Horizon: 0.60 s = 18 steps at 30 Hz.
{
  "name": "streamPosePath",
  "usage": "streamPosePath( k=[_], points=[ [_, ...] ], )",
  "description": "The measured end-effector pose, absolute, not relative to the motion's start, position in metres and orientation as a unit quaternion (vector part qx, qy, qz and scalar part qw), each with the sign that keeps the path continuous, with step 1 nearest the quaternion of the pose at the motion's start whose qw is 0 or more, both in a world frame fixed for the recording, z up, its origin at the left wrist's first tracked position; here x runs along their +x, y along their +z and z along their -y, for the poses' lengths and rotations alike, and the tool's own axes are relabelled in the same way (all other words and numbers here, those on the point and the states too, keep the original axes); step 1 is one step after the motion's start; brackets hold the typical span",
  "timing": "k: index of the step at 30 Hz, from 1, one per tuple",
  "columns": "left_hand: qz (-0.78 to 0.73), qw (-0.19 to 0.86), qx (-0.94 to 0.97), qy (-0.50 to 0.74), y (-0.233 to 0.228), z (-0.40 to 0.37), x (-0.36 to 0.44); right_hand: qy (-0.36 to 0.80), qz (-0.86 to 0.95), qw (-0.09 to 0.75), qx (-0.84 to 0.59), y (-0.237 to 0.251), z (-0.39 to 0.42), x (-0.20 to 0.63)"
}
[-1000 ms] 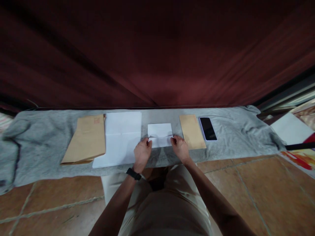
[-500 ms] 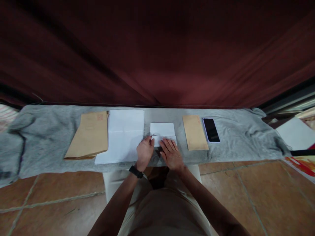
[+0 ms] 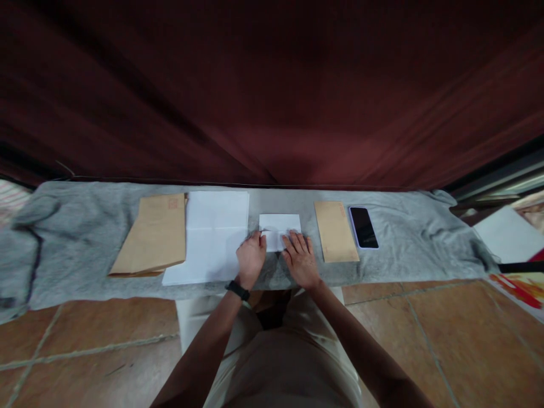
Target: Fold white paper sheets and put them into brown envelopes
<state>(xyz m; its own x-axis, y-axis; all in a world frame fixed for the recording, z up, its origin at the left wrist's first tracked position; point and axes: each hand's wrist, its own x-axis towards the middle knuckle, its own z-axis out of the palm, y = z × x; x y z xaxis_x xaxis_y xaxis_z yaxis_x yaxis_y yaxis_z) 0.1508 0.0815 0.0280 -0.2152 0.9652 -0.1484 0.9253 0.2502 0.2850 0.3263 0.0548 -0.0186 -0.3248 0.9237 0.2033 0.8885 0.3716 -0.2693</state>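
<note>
A small folded sheet of white paper (image 3: 278,221) lies in front of me, its near part turned up as a flap. My left hand (image 3: 251,258) has its fingers curled at the left edge of that flap, pinching the paper. On the flap's right end rests my right hand (image 3: 301,262), fingers spread and flat, pressing down. Left of my hands are white paper sheets (image 3: 216,238) with a crease across them, partly under a stack of brown envelopes (image 3: 155,235). A single brown envelope (image 3: 337,232) lies to the right.
A smartphone (image 3: 364,228) lies face up right of the single envelope. Grey cloth (image 3: 416,238) covers the narrow surface. A dark red curtain (image 3: 272,113) hangs behind it. Tiled floor (image 3: 395,328) shows at the near side, with a white sheet (image 3: 510,233) at far right.
The flap's folded edge has moved slightly away from me, showing less of the sheet's far part. My right hand has slid a little to the right along it; my left hand stays at the edge.
</note>
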Motion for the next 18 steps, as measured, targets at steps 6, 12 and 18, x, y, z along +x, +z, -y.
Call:
streamPosePath(
  k=[6,12,18],
  points=[
    [-0.778,0.13,0.61,0.08,0.024,-0.086,0.152,0.051,0.807,0.182,-0.559,-0.022,-0.059,0.326],
    [-0.778,0.133,0.608,0.091,0.02,-0.091,0.152,0.047,0.806,0.189,-0.559,-0.023,-0.061,0.325],
    [-0.735,0.177,0.624,0.197,0.012,-0.083,0.147,0.087,0.805,0.243,-0.534,-0.023,-0.05,0.331]
  ],
)
